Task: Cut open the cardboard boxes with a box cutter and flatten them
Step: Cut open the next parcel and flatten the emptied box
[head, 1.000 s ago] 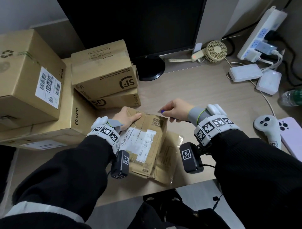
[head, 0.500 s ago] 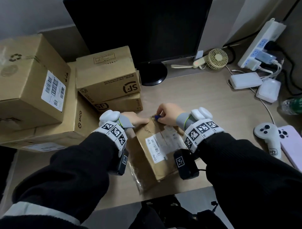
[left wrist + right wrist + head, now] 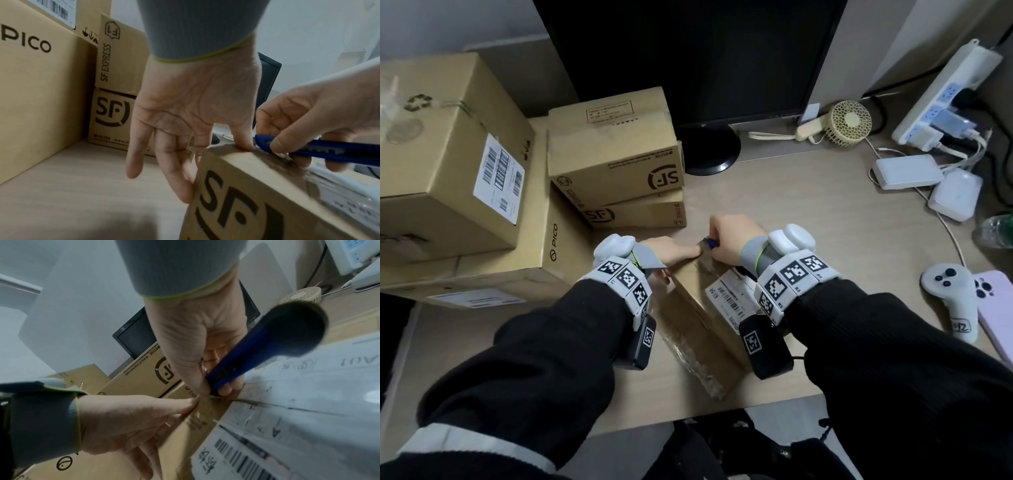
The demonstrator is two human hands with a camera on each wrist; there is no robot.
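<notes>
1. Cardboard box (image 3: pixel 693 318) lies on the worktop (image 3: pixel 808 219) at 6 o'clock of centre, label face up
2. Right hand (image 3: pixel 729 236) has fingers curled round the blue box cutter (image 3: pixel 320 150); its tip meets the taped top edge at the box's far end
3. Left hand (image 3: pixel 674 251) lies with fingers straight: thumb on the top edge, fingers down the box's 9 o'clock side
4. Stacked boxes (image 3: pixel 613 161) stand at 10 o'clock, monitor (image 3: pixel 698 61) at 12 o'clock

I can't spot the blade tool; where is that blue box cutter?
The blue box cutter is gripped in the right hand, at the far end of the cardboard box, beside the left hand.
</notes>
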